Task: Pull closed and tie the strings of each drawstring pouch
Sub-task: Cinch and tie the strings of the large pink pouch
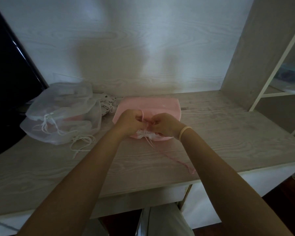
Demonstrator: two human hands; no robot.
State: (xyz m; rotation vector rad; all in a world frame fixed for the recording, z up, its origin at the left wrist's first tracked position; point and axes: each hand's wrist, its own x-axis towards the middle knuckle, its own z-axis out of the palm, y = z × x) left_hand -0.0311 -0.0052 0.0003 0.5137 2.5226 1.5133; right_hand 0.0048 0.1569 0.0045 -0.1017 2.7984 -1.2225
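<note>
Toward the worktop's left edge lie 2 sheer white mesh pouches (61,113), cords trailing. Mid-worktop, the left hand (129,122) and right hand (165,125) pinch the pink cords (169,157) at the pink fabric pouch's (153,106) gathered mouth. The loose tail nears the front edge; a slipped pinch could undo the knot.

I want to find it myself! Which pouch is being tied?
Look at the wooden desk, right in the middle. The pink pouch lies there under both hands, beside see-through white bags on its left. It is the only pink one.
</note>
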